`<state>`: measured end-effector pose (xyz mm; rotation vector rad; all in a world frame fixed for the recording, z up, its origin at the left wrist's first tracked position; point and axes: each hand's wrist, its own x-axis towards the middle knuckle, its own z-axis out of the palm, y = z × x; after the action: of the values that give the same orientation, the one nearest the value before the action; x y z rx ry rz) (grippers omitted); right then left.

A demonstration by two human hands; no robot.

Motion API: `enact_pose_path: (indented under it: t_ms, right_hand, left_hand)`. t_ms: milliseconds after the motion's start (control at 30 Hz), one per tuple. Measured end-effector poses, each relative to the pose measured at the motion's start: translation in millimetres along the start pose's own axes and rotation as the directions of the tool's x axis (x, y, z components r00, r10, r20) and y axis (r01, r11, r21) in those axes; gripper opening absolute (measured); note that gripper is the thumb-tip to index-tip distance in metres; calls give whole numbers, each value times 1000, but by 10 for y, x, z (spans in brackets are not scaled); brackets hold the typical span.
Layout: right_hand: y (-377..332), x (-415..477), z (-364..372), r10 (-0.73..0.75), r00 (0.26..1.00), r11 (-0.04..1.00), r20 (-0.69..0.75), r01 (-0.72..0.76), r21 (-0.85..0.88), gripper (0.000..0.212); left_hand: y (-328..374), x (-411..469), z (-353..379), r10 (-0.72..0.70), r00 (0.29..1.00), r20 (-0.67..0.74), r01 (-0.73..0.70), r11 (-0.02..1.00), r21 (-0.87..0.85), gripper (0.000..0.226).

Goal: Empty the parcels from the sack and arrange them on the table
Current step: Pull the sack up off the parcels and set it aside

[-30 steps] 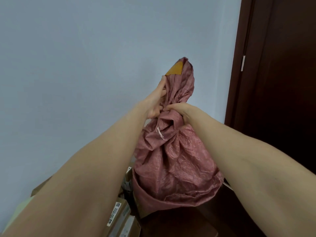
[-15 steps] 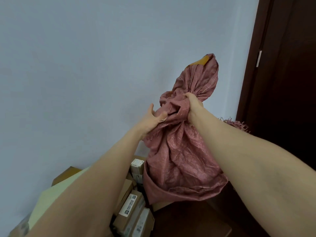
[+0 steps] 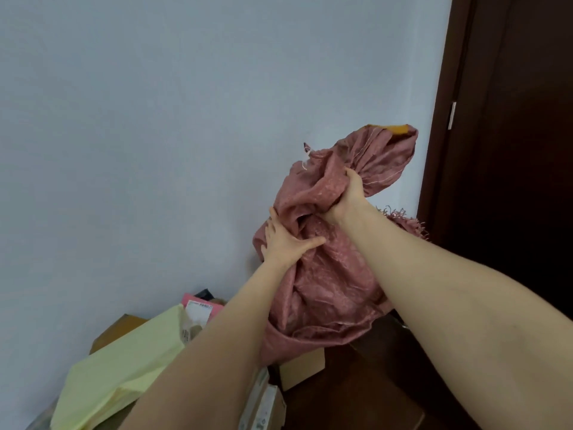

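Both my left hand (image 3: 286, 240) and right hand (image 3: 348, 200) clamp fingers (image 3: 273, 217) into the crumpled pink woven sack (image 3: 325, 290); emptying, I reckon; next calls for shaking it out.

Plain indoor room, read as a home or small office; which of the two cannot be told. A pale blue-grey painted wall (image 3: 155, 150) is seen across the left and far side. A dark brown wooden door (image 3: 527, 181) is set in a matching frame (image 3: 440, 119) at the right, with a metal hinge (image 3: 453, 114) fitted. A dark wood desk (image 3: 341, 395) is placed by the corner. Parcel handling is indicated: a yellow mailer bag (image 3: 124, 367), a pink mailer (image 3: 201, 307) and a cardboard box (image 3: 302, 369) are piled near the wall.
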<state>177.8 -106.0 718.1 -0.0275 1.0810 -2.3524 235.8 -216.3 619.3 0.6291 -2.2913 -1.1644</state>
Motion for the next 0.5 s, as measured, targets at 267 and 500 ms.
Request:
enact_pose_path:
  t_ms: [267, 500]
  right_hand:
    - [-132, -26, -181, 112, 993, 994, 28, -112, -12, 42]
    - [-276, 113, -484, 150, 987, 988, -54, -152, -34, 40]
  left_hand:
    - [151, 217, 163, -143, 962, -231, 137, 990, -41, 112]
    - [326, 427, 284, -293, 929, -226, 153, 861, -486, 15]
